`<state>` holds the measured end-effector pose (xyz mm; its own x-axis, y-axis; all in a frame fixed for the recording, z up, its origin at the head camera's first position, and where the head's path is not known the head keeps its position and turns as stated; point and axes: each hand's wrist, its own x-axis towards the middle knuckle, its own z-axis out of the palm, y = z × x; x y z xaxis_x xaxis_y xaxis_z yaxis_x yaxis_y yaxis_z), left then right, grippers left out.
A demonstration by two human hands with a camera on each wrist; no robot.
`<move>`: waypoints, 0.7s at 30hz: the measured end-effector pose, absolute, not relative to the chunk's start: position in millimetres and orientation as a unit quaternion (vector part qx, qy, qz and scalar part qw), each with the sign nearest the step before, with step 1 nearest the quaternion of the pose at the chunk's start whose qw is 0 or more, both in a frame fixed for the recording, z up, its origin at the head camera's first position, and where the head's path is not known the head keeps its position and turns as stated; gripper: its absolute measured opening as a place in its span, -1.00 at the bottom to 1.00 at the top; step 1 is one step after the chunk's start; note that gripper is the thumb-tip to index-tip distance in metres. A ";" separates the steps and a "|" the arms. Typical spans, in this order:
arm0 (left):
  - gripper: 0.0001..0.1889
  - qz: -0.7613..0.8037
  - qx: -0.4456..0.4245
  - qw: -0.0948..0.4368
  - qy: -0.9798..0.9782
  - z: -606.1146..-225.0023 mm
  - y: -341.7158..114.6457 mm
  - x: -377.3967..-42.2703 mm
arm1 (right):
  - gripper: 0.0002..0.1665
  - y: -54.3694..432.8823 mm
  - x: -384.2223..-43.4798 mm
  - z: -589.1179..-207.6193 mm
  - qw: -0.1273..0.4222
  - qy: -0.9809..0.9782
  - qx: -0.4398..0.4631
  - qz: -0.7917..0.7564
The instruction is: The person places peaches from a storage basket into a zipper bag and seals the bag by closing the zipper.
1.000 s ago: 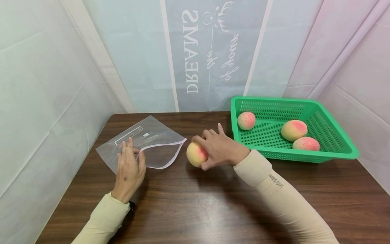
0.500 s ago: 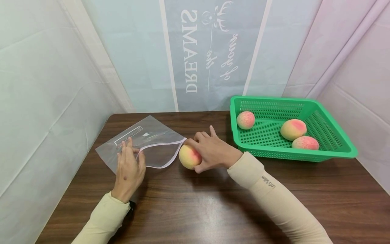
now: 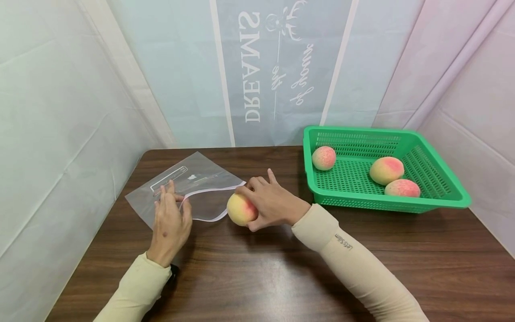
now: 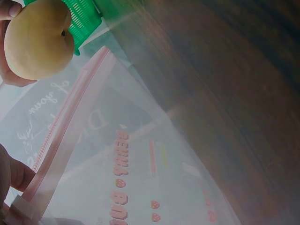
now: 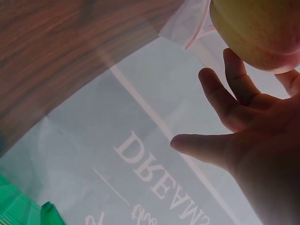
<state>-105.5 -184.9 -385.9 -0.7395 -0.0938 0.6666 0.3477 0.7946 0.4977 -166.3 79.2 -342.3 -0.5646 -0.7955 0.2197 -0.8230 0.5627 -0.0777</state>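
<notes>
In the head view a yellow and pink peach (image 3: 242,209) is gripped between the thumb and fingers of my right hand (image 3: 271,203), its little finger sticking up. The peach overlaps the right end of the open mouth of a clear zip bag (image 3: 205,172). At the mouth's left end, my left hand (image 3: 170,223) pinches the bag's rim, its other fingers lying over the film. The left wrist view shows the pink zip strip (image 4: 70,117) with the thumb at its lower end and the peach (image 4: 40,40) beyond the far end. Up close in the right wrist view, fingertips touch the peach (image 5: 262,33).
A green perforated basket (image 3: 386,202) stands at the right back of the dark wooden table (image 3: 257,277). Three peaches lie in it: one peach (image 3: 323,158) at its left, two others towards its right. A printed cloth (image 3: 273,89) hangs behind the table.
My right hand has carried the peach leftward, from beside the bag to the right end of its mouth. My left hand and the bag have stayed in place.
</notes>
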 end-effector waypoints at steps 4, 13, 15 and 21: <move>-0.92 -0.311 -0.070 0.354 -0.879 -385.3 -184.8 -106.1 | -0.07 75.0 -166.7 -344.9 0.081 -0.879 0.463 0.084; -0.91 -0.322 -0.067 0.343 -0.880 -384.2 -183.8 -105.5 | -0.08 66.7 -169.8 -350.2 0.081 -0.878 0.463 0.089; -0.91 -0.322 -0.066 0.341 -0.881 -383.8 -183.6 -105.1 | -0.08 65.0 -170.4 -352.0 0.083 -0.878 0.464 0.086; -0.92 -0.324 -0.064 0.335 -0.883 -382.2 -183.7 -105.2 | -0.05 59.8 -170.7 -356.1 0.085 -0.875 0.469 0.082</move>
<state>-105.2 -183.7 -382.2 -0.7678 -0.1042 0.6321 0.3292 0.7823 0.5288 -170.7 59.8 -356.1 -0.5457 -0.8070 0.2259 -0.8349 0.5468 -0.0634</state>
